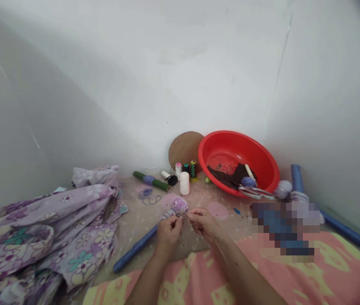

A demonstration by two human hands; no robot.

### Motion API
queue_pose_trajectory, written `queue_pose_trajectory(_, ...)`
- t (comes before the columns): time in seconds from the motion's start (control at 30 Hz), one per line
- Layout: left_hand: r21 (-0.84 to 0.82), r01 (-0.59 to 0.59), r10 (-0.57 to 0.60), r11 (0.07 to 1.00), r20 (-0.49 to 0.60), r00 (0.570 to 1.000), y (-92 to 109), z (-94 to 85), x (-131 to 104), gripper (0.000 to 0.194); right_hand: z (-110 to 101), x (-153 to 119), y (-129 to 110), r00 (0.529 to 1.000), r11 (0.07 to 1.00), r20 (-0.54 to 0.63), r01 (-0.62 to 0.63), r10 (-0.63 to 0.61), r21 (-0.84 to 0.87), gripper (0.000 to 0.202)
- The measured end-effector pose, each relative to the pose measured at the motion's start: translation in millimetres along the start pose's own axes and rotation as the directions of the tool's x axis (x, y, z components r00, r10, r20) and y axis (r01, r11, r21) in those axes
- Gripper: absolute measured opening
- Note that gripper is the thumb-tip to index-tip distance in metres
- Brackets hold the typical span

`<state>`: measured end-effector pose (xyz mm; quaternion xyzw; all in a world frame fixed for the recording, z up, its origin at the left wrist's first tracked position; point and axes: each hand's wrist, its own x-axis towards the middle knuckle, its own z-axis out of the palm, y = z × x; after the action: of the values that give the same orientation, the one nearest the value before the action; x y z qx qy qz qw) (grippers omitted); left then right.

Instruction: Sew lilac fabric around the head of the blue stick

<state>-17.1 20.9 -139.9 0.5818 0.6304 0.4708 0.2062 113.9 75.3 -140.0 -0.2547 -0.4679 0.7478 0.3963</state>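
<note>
My left hand and my right hand are close together near the middle of the view, both with fingers pinched. Whatever lies between their fingertips is too small to make out. Just behind them is a purple and white patterned ball, partly hidden by the fingers. A blue rod slants from the lower left up to my left hand, and a light patterned band is at its upper end. Behind the ball stands a white thread cone.
A red basin with dark cloth leans at the back right, scissors at its rim. Thread spools and a green roll lie behind. Floral fabric covers the left; a pink and yellow blanket is in front.
</note>
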Motion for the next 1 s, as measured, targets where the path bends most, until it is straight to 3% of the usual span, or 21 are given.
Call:
queue_pose_trajectory(0.13, -0.111, -0.079, 0.088, 0.991, 0.078, 0.993, -7.6, -9.0, 0.2, 0.02, 1.6, -0.1, -1.5, 1.0, 0.999, -0.023, 0.008, -0.007, 0.035, 0.026)
queue_pose_trajectory(0.2, -0.225, -0.113, 0.137, 0.968, 0.091, 0.986, -10.7, -14.3, 0.5, 0.022, 2.4, -0.7, -3.4, 1.0, 0.999, -0.028, 0.013, -0.012, 0.049, 0.026)
queue_pose_trajectory(0.3, -0.317, -0.111, 0.109, 0.942, -0.023, 0.994, -12.7, -20.1, 1.6, 0.023, 3.7, -1.8, -5.8, 0.999, 0.999, -0.034, 0.013, -0.011, 0.052, 0.027)
queue_pose_trajectory(0.37, -0.309, -0.099, 0.067, 0.946, -0.112, 0.991, -10.9, -21.0, 1.7, 0.022, 4.3, -2.3, -6.4, 0.999, 0.999, -0.036, 0.007, -0.005, 0.049, 0.026)
queue_pose_trajectory(0.43, -0.283, -0.099, 0.063, 0.954, -0.133, 0.989, -6.5, -19.4, 0.9, 0.02, 4.5, -2.4, -6.0, 0.999, 0.999, -0.033, 0.005, -0.004, 0.043, 0.026)
queue_pose_trajectory(0.53, -0.313, -0.096, 0.092, 0.945, -0.028, 0.995, 2.2, -13.6, -1.3, 0.021, 4.1, -2.0, -4.7, 0.999, 0.999, -0.029, 0.018, -0.018, 0.031, 0.024)
queue_pose_trajectory(0.7, -0.358, 0.061, 0.022, 0.932, 0.225, 0.974, 8.1, -7.2, -2.5, 0.02, 1.6, 0.5, -3.3, 0.998, 0.998, -0.035, 0.051, -0.049, 0.041, 0.024)
queue_pose_trajectory(1.0, -0.244, 0.09, -0.022, 0.966, 0.267, 0.963, -9.7, -14.0, 4.0, 0.026, -2.4, 4.5, -1.4, 0.991, 0.989, -0.123, 0.075, -0.06, 0.125, 0.026)
